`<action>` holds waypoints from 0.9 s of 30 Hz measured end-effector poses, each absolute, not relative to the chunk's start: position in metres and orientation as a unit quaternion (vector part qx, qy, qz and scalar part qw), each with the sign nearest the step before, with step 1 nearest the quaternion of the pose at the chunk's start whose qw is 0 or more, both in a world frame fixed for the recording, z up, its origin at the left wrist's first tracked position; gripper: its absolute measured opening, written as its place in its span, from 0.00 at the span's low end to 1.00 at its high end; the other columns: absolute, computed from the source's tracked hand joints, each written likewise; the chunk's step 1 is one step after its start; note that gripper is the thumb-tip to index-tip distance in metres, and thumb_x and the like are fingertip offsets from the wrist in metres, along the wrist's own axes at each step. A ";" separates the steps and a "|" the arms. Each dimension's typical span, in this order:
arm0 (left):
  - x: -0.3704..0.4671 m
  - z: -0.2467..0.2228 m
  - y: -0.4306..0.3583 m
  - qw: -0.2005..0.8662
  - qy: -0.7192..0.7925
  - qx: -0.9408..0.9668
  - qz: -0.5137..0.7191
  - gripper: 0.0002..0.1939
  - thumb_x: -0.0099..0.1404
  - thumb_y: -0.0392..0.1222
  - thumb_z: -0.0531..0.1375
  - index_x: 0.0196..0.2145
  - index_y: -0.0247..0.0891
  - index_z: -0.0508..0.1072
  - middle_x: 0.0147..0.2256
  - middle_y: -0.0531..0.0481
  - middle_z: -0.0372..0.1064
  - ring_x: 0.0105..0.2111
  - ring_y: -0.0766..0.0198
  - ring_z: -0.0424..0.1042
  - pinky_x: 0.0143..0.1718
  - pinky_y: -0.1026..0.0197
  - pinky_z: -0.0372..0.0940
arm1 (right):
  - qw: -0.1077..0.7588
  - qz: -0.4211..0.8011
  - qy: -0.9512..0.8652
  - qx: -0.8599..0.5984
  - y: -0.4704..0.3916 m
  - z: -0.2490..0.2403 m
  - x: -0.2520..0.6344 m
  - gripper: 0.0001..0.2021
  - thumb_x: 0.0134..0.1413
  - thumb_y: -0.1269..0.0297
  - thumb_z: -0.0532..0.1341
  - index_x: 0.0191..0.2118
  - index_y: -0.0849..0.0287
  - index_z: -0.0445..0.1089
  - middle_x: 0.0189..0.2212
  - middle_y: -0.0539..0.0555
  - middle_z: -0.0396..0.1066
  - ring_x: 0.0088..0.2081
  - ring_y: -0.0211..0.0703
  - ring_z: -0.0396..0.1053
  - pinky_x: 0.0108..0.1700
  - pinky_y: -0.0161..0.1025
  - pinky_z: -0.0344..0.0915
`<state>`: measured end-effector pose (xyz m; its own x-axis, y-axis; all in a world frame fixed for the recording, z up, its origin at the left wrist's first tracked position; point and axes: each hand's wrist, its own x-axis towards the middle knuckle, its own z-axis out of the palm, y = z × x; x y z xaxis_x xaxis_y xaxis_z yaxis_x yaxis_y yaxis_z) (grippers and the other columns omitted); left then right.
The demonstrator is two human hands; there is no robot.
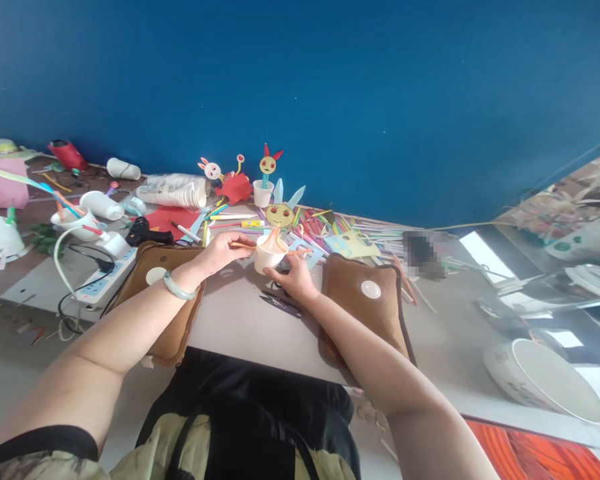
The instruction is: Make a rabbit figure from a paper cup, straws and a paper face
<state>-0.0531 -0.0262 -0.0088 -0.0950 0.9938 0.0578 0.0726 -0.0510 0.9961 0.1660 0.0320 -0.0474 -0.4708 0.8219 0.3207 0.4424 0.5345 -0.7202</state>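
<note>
In front of me, a white paper cup (267,260) stands upright between my hands. Orange strands rise from its mouth to a round yellow paper face (280,214) with pale blue ears. My left hand (224,253), wearing a bangle, pinches an orange strip (243,246), apparently a pipe cleaner, at the cup's left side. Fingers of my right hand (296,279) grip the cup from the lower right. Another orange strip (298,253) sticks out on that side. Dark-handled scissors (283,305) lie just below the cup, partly beside my right wrist.
Brown cushion-like warmers (365,300) lie on both sides. A glue gun (147,232) and a power strip (105,277) with cables sit at left. Coloured sticks (325,223), stacked cups (175,191) and finished paper figures (267,165) line the blue wall. A white bowl (510,373) stands at right.
</note>
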 end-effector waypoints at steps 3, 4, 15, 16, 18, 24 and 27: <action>-0.053 -0.012 -0.025 0.452 0.512 0.499 0.533 0.19 0.49 0.49 0.75 0.36 0.36 0.81 0.35 0.47 0.79 0.32 0.64 0.75 0.38 0.60 0.69 | 0.335 0.292 -0.808 -0.387 0.033 -0.047 0.166 0.15 0.45 0.52 0.70 0.35 0.58 0.75 0.32 0.56 0.74 0.44 0.56 0.69 0.49 0.50 0.66; -0.053 -0.012 -0.025 0.458 0.506 0.494 0.538 0.19 0.49 0.49 0.75 0.36 0.36 0.81 0.34 0.48 0.79 0.32 0.64 0.75 0.37 0.61 0.69 | 0.335 0.295 -0.808 -0.385 0.034 -0.047 0.166 0.16 0.45 0.51 0.69 0.35 0.58 0.75 0.32 0.56 0.74 0.43 0.55 0.69 0.48 0.49 0.67; -0.052 -0.011 -0.026 0.514 0.488 0.449 0.544 0.22 0.52 0.59 0.72 0.29 0.35 0.78 0.30 0.47 0.79 0.27 0.64 0.75 0.33 0.61 0.70 | 0.334 0.294 -0.817 -0.366 0.031 -0.043 0.167 0.16 0.46 0.50 0.70 0.33 0.58 0.75 0.31 0.56 0.74 0.43 0.57 0.70 0.48 0.52 0.68; -0.052 -0.012 -0.025 0.517 0.490 0.451 0.538 0.23 0.52 0.59 0.72 0.29 0.34 0.78 0.29 0.47 0.78 0.27 0.65 0.75 0.32 0.61 0.70 | 0.333 0.293 -0.821 -0.361 0.030 -0.043 0.167 0.15 0.46 0.51 0.70 0.34 0.57 0.76 0.31 0.56 0.75 0.43 0.57 0.70 0.49 0.53 0.68; -0.052 -0.013 -0.025 0.523 0.491 0.454 0.528 0.24 0.53 0.60 0.71 0.30 0.34 0.78 0.27 0.47 0.77 0.26 0.64 0.74 0.31 0.61 0.70 | 0.334 0.290 -0.825 -0.351 0.028 -0.042 0.167 0.15 0.46 0.52 0.70 0.36 0.57 0.76 0.32 0.56 0.76 0.44 0.57 0.71 0.51 0.54 0.67; -0.052 -0.014 -0.024 0.524 0.485 0.449 0.538 0.23 0.53 0.59 0.71 0.30 0.34 0.76 0.30 0.47 0.77 0.27 0.64 0.75 0.31 0.61 0.70 | 0.340 0.283 -0.818 -0.368 0.030 -0.046 0.167 0.16 0.45 0.52 0.71 0.37 0.57 0.77 0.34 0.57 0.76 0.46 0.59 0.71 0.50 0.55 0.68; -0.052 -0.012 -0.024 0.522 0.482 0.461 0.532 0.22 0.49 0.51 0.75 0.37 0.34 0.77 0.35 0.46 0.78 0.32 0.62 0.76 0.36 0.59 0.72 | 0.351 0.279 -0.808 -0.383 0.033 -0.051 0.166 0.19 0.43 0.50 0.72 0.39 0.57 0.77 0.35 0.58 0.76 0.48 0.62 0.70 0.50 0.55 0.69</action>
